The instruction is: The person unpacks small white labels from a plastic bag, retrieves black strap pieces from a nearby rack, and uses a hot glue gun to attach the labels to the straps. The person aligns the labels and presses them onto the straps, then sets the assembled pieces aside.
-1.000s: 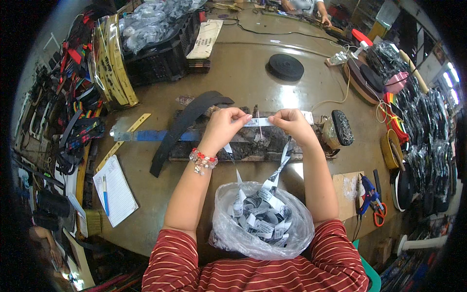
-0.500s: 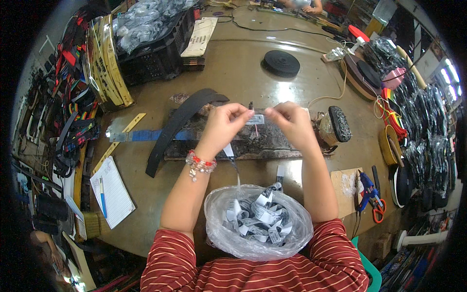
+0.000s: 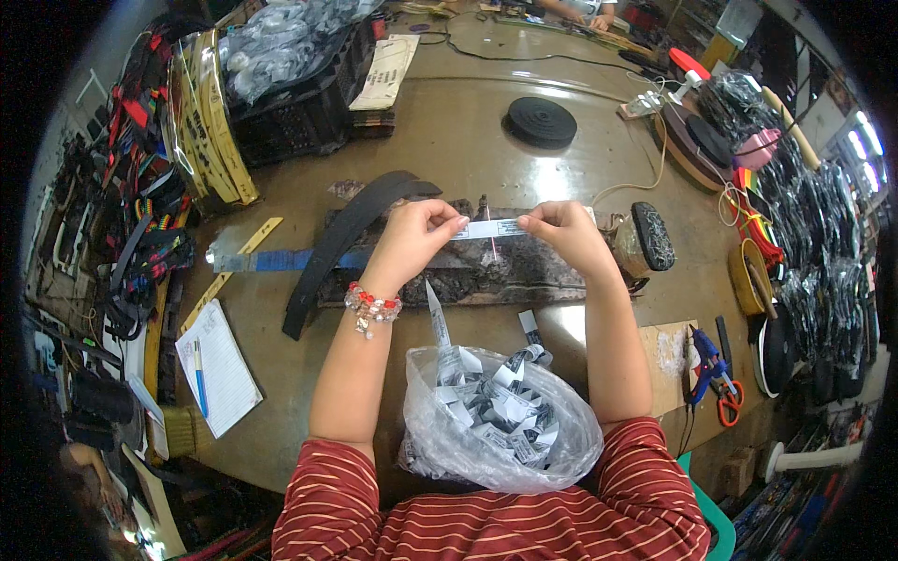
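A brown table with lots of stuff.
Toward the back sits a flat black roll. On the left, a blue and white pen lies on a lined notepad, and shiny plastic bags fill a black crate. On the right, scissors with orange handles lie by a blue glue gun. A pink thing, maybe a tub, is farther back.

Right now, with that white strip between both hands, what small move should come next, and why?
Probably ease the white strip gently against the thin wire. The left hand and right hand pinch the strip on either side of the wire, so it spans the gap there; I can't tell whether strip and wire touch.
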### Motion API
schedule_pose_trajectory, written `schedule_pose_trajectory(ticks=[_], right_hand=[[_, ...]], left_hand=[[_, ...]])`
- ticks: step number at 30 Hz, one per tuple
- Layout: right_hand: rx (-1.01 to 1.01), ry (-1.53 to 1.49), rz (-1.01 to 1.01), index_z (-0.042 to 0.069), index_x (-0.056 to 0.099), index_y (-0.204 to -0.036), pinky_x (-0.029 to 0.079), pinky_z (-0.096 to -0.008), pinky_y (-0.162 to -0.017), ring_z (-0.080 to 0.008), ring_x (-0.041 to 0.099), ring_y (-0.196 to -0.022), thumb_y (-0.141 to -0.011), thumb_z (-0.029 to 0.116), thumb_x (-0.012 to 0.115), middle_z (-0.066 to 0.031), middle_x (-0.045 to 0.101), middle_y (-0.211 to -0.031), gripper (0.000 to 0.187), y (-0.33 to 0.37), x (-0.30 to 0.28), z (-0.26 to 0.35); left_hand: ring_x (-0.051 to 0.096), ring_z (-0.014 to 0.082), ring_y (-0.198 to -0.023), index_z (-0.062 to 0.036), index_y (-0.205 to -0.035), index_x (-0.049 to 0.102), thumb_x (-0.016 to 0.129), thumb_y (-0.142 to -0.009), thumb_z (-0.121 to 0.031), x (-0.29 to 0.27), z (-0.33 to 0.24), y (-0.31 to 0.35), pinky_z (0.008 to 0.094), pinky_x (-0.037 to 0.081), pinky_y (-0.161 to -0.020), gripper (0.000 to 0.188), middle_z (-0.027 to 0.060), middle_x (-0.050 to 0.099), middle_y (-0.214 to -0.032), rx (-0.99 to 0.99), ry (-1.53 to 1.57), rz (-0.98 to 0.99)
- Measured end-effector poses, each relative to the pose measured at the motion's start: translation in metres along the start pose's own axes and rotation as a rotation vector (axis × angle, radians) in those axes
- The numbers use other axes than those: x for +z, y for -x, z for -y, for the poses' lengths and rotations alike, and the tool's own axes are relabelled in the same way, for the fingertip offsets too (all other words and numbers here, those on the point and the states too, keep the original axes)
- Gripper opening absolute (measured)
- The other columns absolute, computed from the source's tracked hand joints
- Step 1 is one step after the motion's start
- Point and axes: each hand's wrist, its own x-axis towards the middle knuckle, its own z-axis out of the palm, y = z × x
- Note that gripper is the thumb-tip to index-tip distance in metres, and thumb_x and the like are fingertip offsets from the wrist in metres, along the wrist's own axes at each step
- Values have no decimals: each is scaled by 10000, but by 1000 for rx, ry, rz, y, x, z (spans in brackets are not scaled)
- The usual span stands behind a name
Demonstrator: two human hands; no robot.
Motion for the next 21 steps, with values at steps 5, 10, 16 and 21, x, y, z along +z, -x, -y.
schedule_pose_trajectory(ticks=[5, 10, 16, 21], right_hand=[[6, -2, 28, -43, 657, -737, 432, -314, -578, -112, 506, -605, -804, 255, 721, -53, 575, -606, 312, -4, 2, -4], [-10, 137, 35, -23, 670, -769, 438, -336, -587, -166, 535, -585, -795, 243, 727, -97, 601, -620, 273, -7, 7, -14], [-258, 615, -414, 25, 680, -840, 441, -327, -673, -181, 557, -709, -803, 229, 718, -146, 613, -758, 211, 2, 20, -8], [-117, -71, -65, -19, 684, -811, 461, -340, -655, -216, 606, -709, -783, 265, 733, -167, 648, -780, 289, 2, 18, 1]], left_hand=[[625, 181, -672, 34, -834, 674, 674, -829, -232, 0, -1, 0, 309, 476, -656, 265, 121, 670, -719, 0, -36, 2], [628, 191, -702, 38, -832, 669, 676, -826, -240, 2, 3, 1, 310, 475, -680, 279, 126, 671, -739, -46, -32, 8], [609, 136, -654, 35, -860, 665, 665, -847, -202, 0, 4, -2, 284, 467, -635, 238, 99, 673, -734, -13, 45, 5], [597, 111, -640, 32, -872, 664, 655, -864, -197, 11, -5, 1, 268, 461, -610, 230, 88, 674, -740, 18, 263, 14]])
